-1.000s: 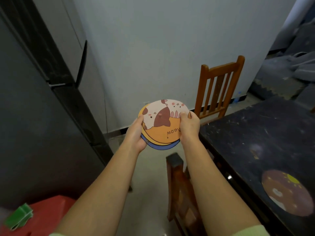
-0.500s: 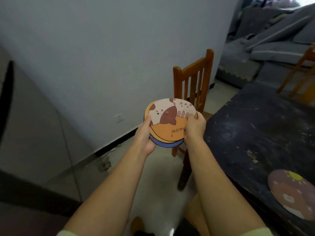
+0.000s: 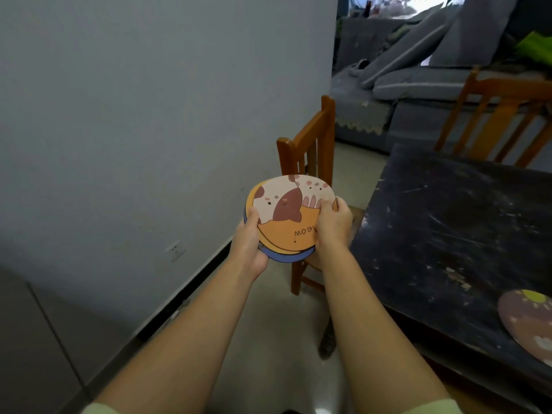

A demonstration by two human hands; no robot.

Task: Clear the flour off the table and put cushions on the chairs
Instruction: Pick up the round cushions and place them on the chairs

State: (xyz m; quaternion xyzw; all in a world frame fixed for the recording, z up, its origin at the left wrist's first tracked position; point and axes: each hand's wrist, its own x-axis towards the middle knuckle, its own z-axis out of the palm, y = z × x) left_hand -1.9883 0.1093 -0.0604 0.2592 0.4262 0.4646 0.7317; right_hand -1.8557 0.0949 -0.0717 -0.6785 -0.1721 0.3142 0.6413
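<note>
Over the last second the view swung right: the dark fridge and the red thing at lower left dropped out of sight, and the sofa [image 3: 418,85] and a second chair [image 3: 501,115] came into the far right. The near chair that had stood under the arms was gone from view, and the chair [image 3: 310,144] by the wall drew closer, now right behind the cushions [image 3: 286,216]. Both hands kept their hold throughout. The left hand [image 3: 249,246] gripped the stack's left edge, thumb on top; the right hand [image 3: 333,222] gripped the right edge, its fingers curled over the cat print. The stack was held in the air, in front of that chair and just left of the surface's [image 3: 448,234] far-left corner.

That suggested the person was walking toward the wall chair to seat a cushion on it. None sat on a chair in view yet. The stack seemed to hold three, orange over yellow over blue, though the edges were too thin to count surely.

The surface was dark and scuffed, with pale streaks and a few light flecks that could be leftover flour. A round purple cushion [image 3: 528,324] lay on its near-right edge, partly cut by the frame. Past it stood the second chair, then the grey sofa piled with loose pads. A grey wall [image 3: 149,115] ran along the left, with a socket [image 3: 175,250] low down, over a pale floor [image 3: 268,339].
</note>
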